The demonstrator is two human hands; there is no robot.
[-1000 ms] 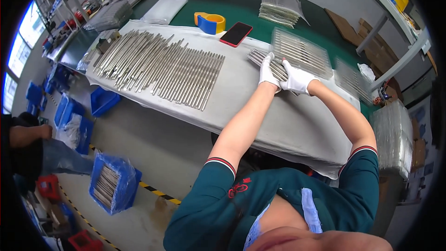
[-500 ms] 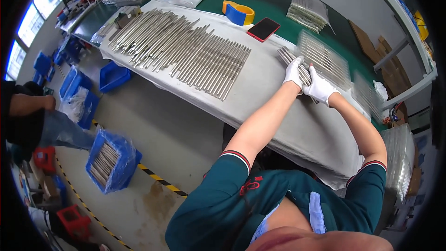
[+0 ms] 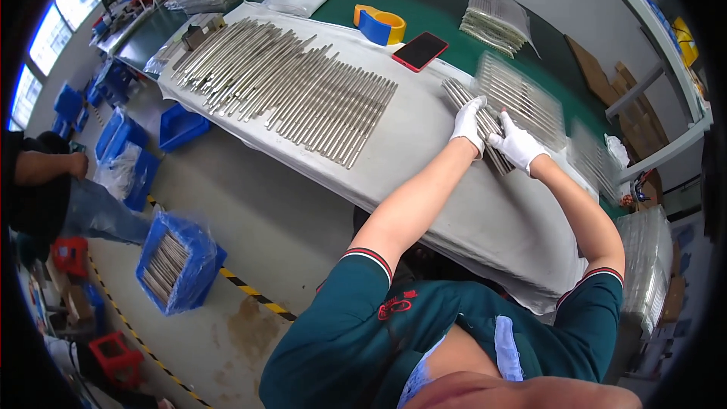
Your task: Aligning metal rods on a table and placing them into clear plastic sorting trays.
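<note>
A bundle of slim silvery metal rods (image 3: 497, 160) lies slantwise over the grey cloth-covered table. My left hand (image 3: 469, 123), in a white glove, is closed around the bundle's middle. From the other side my right hand (image 3: 521, 144), also gloved, grips rods at the lower part of the bundle, its thumb raised. Just beyond my hands a clear plastic tray (image 3: 555, 130) carries a row of similar rods. To the left, many metal rods (image 3: 303, 98) lie side by side across the cloth (image 3: 413, 125).
Beyond the rods are a red-edged phone (image 3: 420, 51) and a yellow-and-blue tape roll (image 3: 382, 26). Stacked clear trays (image 3: 496, 19) stand at the back. A blue crate of rods (image 3: 173, 269) sits on the floor at left, near another person (image 3: 49, 182).
My right hand has shifted slightly along the bundle, with its fingers more apart from my left hand. More of the bundle's lower end shows. The whole view has shifted a little.
</note>
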